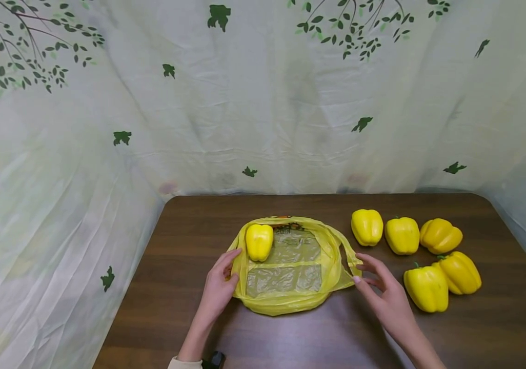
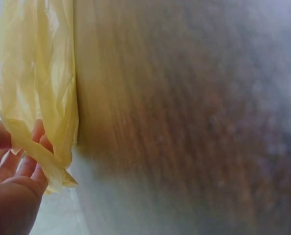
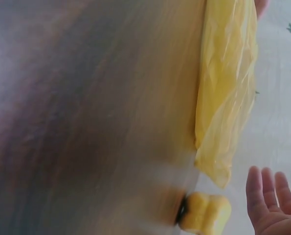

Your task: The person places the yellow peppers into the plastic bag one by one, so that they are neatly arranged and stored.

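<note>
A yellow plastic bag (image 1: 281, 307) lies on the table with its mouth spread wide, its handle loop to the right. Inside, at the left, sits one yellow bell pepper (image 1: 259, 242). At the bag's left side, my left hand (image 1: 219, 287) has its fingers against the plastic; in the left wrist view a twisted strip of the bag (image 2: 50, 159) crosses those loosely bent fingers. By the right loop is my right hand (image 1: 383, 297), thumb and fingers apart. The right wrist view shows the right hand (image 3: 277, 205) with extended fingers, beside the bag (image 3: 223, 98).
Several yellow bell peppers stand right of the bag, among them a back one (image 1: 366, 227) and a front one (image 1: 426, 288). The dark wooden table (image 1: 189, 220) meets a leaf-printed curtain (image 1: 263, 128). A dark wrist strap (image 1: 214, 360) shows at the left wrist.
</note>
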Available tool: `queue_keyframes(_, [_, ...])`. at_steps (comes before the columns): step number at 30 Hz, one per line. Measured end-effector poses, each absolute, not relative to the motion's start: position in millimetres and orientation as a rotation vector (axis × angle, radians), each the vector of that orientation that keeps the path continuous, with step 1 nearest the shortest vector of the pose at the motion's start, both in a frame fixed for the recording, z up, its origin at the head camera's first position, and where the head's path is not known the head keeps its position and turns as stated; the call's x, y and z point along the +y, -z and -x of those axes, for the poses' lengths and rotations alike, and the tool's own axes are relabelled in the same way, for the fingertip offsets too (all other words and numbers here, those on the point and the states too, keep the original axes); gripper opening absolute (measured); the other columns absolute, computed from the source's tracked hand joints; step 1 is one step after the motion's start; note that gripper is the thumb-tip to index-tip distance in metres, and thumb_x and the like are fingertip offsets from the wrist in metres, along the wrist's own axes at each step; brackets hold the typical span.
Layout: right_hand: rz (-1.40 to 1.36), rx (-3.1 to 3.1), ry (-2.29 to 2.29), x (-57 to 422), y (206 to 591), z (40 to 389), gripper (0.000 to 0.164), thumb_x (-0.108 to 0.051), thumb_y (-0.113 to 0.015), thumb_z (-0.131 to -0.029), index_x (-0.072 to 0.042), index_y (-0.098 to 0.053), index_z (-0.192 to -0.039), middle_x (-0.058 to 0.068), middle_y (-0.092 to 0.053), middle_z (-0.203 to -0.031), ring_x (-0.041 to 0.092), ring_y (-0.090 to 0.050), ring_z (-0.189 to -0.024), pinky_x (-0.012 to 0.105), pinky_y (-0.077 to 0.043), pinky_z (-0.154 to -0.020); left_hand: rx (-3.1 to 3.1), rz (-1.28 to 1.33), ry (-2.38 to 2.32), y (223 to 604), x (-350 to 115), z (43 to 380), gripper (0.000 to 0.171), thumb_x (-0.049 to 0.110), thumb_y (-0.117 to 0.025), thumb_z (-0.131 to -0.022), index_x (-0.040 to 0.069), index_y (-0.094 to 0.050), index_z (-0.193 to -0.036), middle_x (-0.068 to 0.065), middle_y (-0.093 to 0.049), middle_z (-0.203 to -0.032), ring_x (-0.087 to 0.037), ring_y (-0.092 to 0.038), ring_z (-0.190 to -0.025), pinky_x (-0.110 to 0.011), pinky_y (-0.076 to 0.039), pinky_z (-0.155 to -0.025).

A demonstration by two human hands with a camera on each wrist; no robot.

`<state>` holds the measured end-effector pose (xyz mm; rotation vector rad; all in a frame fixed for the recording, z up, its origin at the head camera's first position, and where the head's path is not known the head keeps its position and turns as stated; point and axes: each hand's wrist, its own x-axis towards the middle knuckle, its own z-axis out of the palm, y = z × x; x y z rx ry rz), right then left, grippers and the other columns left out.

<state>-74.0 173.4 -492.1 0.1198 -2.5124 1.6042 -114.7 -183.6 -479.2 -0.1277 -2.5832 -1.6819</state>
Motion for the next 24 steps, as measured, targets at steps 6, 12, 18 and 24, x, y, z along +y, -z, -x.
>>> queue_keyframes(6, [-0.073, -2.499, -1.579, 176.1, 493.1, 67.0, 0.048, -0.014, -0.066, -0.094, -0.020, -0.052, -0.139, 0.001, -0.056, -0.131, 0.020, -0.054, -0.112, 0.015, -0.047, -0.084, -2.584, 0.124, 1.688, 478.4, -184.2, 114.2, 0.053, -0.021, -0.054, -0.082, -0.006, -0.056, -0.134, -0.021, -0.052, -0.136, -0.037, -0.055, -0.119, -0.051, -0.045, -0.096])
queue_keyframes(12, [-0.066, -2.451, -1.543, 177.4, 491.0, 61.9, 0.051, -0.010, -0.067, -0.093, -0.024, -0.052, -0.139, 0.001, -0.055, -0.134, 0.017, -0.053, -0.113, 0.013, -0.045, -0.086, -2.586, 0.129, 1.685, 478.3, -184.0, 113.9, 0.053, -0.021, -0.054, -0.082, -0.007, -0.056, -0.133, -0.022, -0.052, -0.136, -0.037, -0.055, -0.118, -0.051, -0.045, -0.095])
queue_keyframes(18, [-0.040, -2.412, -1.523, 180.7, 487.5, 56.2, 0.054, -0.007, -0.067, -0.092, -0.022, -0.051, -0.141, 0.002, -0.055, -0.134, 0.012, -0.053, -0.112, 0.012, -0.044, -0.086, -2.586, 0.129, 1.704, 478.4, -184.7, 114.9, 0.053, -0.021, -0.054, -0.083, -0.007, -0.055, -0.134, -0.021, -0.052, -0.137, -0.036, -0.055, -0.118, -0.050, -0.045, -0.096])
queue_keyframes(24, [0.062, -2.443, -1.479, 185.1, 486.1, 49.4, 0.053, -0.011, -0.067, -0.093, -0.025, -0.050, -0.142, -0.002, -0.055, -0.131, 0.003, -0.053, -0.109, 0.011, -0.044, -0.085, -2.588, 0.129, 1.709, 479.5, -185.0, 115.3, 0.053, -0.021, -0.054, -0.082, -0.007, -0.056, -0.134, -0.021, -0.052, -0.137, -0.036, -0.055, -0.117, -0.050, -0.045, -0.095])
